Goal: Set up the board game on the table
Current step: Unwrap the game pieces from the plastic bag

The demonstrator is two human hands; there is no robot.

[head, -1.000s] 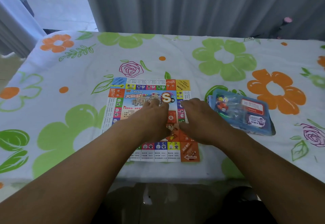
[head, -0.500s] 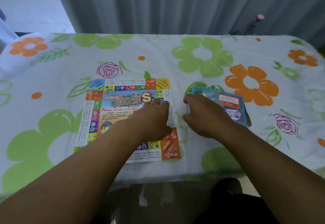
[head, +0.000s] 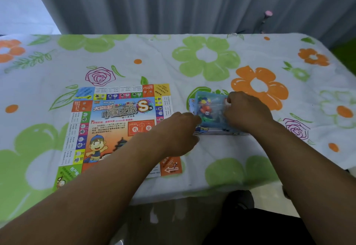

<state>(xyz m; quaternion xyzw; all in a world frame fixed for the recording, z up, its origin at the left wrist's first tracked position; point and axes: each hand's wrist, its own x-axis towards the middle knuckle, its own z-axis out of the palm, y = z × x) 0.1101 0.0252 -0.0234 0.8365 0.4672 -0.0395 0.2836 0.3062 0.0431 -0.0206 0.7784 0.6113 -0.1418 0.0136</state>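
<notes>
head view. the game board (head: pixel 115 129) lies unfolded and flat on the tabletop (head: pixel 212 61), left of centre, ready for play. its near-right part is hidden under the left forearm (head: pixel 107 183). just right of it lies the clear pack of pieces (head: pixel 210 113). the right hand (head: pixel 248 112) curls over the pack's right side and holds it, probably to open it. the left hand (head: pixel 177 133) is curled at the pack's near-left corner, but whether it grips cannot be told. the pack's contents are too blurred to identify.

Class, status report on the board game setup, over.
Right hand grips blue clear plastic pieces box; left hand at its left edge, grip unclear. Colourful paper game board lies flat. Nothing blocking.
</notes>
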